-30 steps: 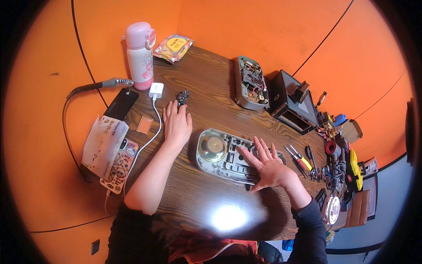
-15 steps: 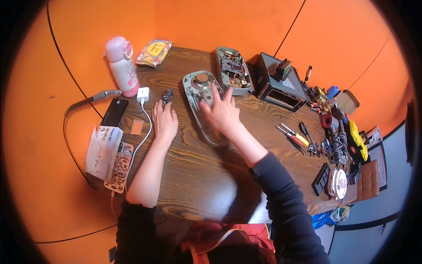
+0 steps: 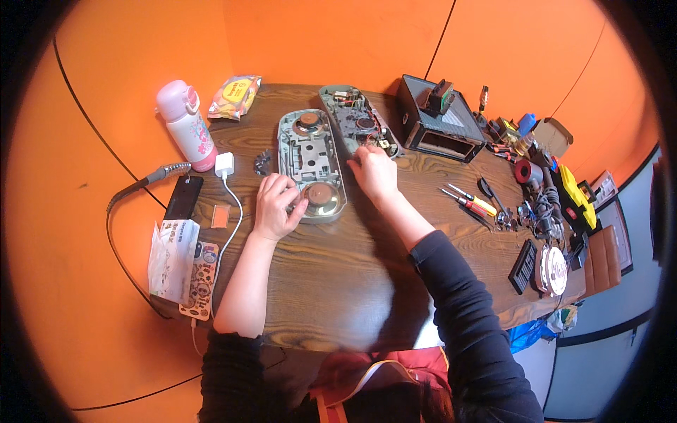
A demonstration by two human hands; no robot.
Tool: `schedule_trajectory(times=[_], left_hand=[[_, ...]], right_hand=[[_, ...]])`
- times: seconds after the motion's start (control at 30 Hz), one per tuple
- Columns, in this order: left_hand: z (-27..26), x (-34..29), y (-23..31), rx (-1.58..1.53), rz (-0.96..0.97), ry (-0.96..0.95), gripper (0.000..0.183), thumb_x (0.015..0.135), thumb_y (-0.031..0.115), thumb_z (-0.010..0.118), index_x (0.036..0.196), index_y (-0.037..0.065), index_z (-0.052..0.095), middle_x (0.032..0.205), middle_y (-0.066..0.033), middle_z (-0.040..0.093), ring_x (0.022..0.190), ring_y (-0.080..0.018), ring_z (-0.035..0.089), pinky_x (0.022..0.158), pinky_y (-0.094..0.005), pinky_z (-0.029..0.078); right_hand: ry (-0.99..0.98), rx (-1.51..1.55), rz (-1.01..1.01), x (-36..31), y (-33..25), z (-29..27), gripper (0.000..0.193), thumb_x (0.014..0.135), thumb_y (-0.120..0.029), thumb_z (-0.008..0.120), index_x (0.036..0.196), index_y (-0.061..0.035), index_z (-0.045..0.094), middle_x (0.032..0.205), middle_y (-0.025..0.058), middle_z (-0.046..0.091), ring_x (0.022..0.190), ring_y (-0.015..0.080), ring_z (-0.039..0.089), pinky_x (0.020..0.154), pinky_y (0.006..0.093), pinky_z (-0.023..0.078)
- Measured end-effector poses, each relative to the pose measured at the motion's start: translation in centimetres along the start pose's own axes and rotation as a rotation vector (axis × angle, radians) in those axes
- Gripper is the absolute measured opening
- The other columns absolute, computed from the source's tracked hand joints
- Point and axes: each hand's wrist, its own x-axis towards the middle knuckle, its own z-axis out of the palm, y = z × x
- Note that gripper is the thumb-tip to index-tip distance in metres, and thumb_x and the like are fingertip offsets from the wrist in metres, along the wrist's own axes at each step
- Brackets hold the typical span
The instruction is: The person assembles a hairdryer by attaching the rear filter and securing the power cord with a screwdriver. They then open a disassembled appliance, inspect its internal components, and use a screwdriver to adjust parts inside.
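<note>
A long grey-green plastic shell with two round speakers [image 3: 310,163] lies lengthwise on the dark wooden table [image 3: 331,289]. My left hand [image 3: 277,206] rests at its near left edge, fingers curled against the shell beside the lower speaker. My right hand [image 3: 374,173] lies flat just right of it, fingers touching the near end of a second shell half with a circuit board and wires [image 3: 356,120]. Neither hand lifts anything.
A pink bottle [image 3: 187,127], snack packet [image 3: 235,89], white charger [image 3: 224,166], black phone [image 3: 184,197] and tissue pack [image 3: 173,250] lie left. A black box [image 3: 441,127] stands at the back. Screwdrivers [image 3: 467,201], wire reels and a yellow tool [image 3: 577,197] crowd the right edge.
The speaker shell has been turned and slid from the near middle toward the back, now lying lengthwise beside the circuit-board half. My right hand moved off it onto that half; my left moved to its edge.
</note>
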Motion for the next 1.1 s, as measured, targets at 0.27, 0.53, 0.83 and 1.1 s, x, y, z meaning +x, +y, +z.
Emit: schedule_trajectory(times=[0.27, 0.53, 0.83, 1.1], left_hand=[[1.1, -0.5, -1.1, -0.032, -0.110, 0.021, 0.022, 0.077, 0.011, 0.063, 0.061, -0.001, 0.054, 0.069, -0.0088, 0.050, 0.072, -0.0268, 0.048, 0.065, -0.0362, 0.040], [0.6, -0.5, -0.9, 0.063, -0.069, 0.029, 0.016, 0.082, 0.009, 0.053, 0.070, -0.001, 0.055, 0.088, -0.0111, 0.054, 0.086, -0.0273, 0.049, 0.075, -0.0354, 0.040], [2.4, -2.4, 1.5, 0.324, -0.654, 0.141, 0.027, 0.086, 0.017, 0.053, 0.100, -0.005, 0.053, 0.081, -0.0155, 0.053, 0.075, -0.0312, 0.054, 0.074, -0.0412, 0.043], [6.2, 0.2, 4.2, 0.200, -0.956, -0.077, 0.042, 0.080, 0.030, 0.056, 0.100, -0.006, 0.051, 0.094, -0.0298, 0.060, 0.095, -0.0423, 0.057, 0.083, -0.0444, 0.043]], right_hand=[[-0.126, 0.009, -0.013, -7.7, -2.5, -5.9, 0.015, 0.074, -0.019, 0.064, 0.072, -0.0058, 0.056, 0.072, 0.0097, 0.059, 0.069, 0.0285, 0.061, 0.057, 0.0388, 0.049], [0.041, -0.093, 0.149, -21.2, 1.9, -17.6, 0.017, 0.068, -0.018, 0.070, 0.071, -0.0066, 0.058, 0.096, 0.0135, 0.055, 0.091, 0.0316, 0.052, 0.077, 0.0411, 0.041], [0.153, 0.359, 0.481, -29.3, 8.0, -19.7, 0.099, 0.066, -0.019, 0.078, 0.141, -0.0043, 0.015, 0.139, 0.0229, 0.028, 0.126, 0.0358, 0.035, 0.102, 0.0412, 0.032], [0.180, 0.317, 0.580, -28.7, 9.4, -19.7, 0.101, 0.062, -0.018, 0.080, 0.141, -0.0040, 0.018, 0.133, 0.0215, 0.040, 0.119, 0.0323, 0.045, 0.099, 0.0379, 0.036]])
